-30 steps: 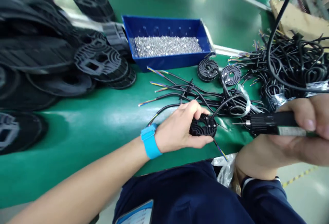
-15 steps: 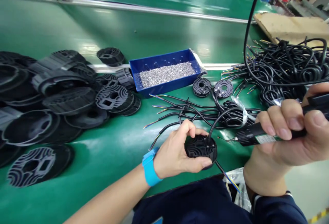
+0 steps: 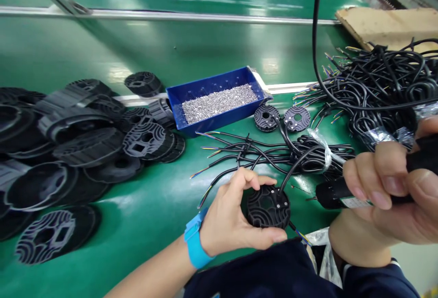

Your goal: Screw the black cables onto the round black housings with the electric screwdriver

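Observation:
My left hand (image 3: 236, 220), with a blue band at its wrist, grips a round black plastic housing (image 3: 265, 216) by its edge, thumb at the near side and fingers at the far side. Small silver screws show on the housing's upper right, where a black cable (image 3: 290, 170) enters. Coloured wire ends stick out beneath it. In my right hand (image 3: 386, 184) is a black electric screwdriver (image 3: 330, 194), held sideways with its bit pointing left, a short way right of the housing and apart from it.
A blue bin (image 3: 212, 120) of small silver screws stands beyond my hands. Two round housings (image 3: 297, 119) with cables lie beside it. Black housings (image 3: 89, 147) are heaped on the left. Bundled cables (image 3: 386, 79) pile up at right, near a cardboard sheet (image 3: 393, 24). A black cord (image 3: 316, 38) hangs down.
The housing in my left hand has tilted, so its patterned top faces me more. My right hand has shifted slightly with the screwdriver. The whole view has moved a little.

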{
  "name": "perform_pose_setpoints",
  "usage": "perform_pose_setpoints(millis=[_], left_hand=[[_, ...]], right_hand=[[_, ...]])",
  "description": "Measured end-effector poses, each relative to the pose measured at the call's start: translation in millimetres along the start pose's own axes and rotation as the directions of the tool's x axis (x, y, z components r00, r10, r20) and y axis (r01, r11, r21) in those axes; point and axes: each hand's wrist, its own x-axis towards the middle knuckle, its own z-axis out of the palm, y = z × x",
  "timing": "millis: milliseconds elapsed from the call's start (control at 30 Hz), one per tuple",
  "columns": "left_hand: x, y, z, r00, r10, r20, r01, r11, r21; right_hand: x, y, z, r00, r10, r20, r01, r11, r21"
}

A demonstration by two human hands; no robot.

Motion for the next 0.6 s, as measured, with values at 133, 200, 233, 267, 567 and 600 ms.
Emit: perform_pose_setpoints(millis=[133, 200, 233, 267, 567, 600], left_hand=[[-4.4, 3.7, 1.8, 0.997, -0.071, -0.036, 0.066, 0.990, -0.127], [-5.5, 7.1, 1.1, 0.994, -0.106, -0.023, 0.101, 0.980, -0.173], [-5.9, 8.8, 0.6, 0.993, -0.117, -0.011, 0.113, 0.976, -0.188], [-6.3, 10.1, 0.4, 0.992, -0.123, -0.002, 0.121, 0.974, -0.193], [-1.5, -15.2, 14.8, 0.973, 0.222, 0.056, -0.218, 0.821, 0.527], [0.2, -18.5, 16.5, 0.965, 0.251, 0.081, -0.252, 0.785, 0.566]], right_hand=[[-1.9, 0.0, -4.5, 0.997, -0.015, 0.072, 0.010, 0.997, 0.071], [-1.2, 1.0, -5.4, 0.996, -0.019, 0.092, 0.012, 0.997, 0.082], [-0.5, 1.6, -5.9, 0.995, -0.020, 0.097, 0.011, 0.996, 0.085], [0.3, 2.1, -6.5, 0.995, -0.020, 0.097, 0.012, 0.996, 0.090], [-16.0, 0.7, -8.4, 0.999, -0.002, -0.041, 0.007, 0.993, 0.120], [-19.6, 0.1, -3.2, 0.999, -0.011, -0.053, 0.015, 0.997, 0.076]])
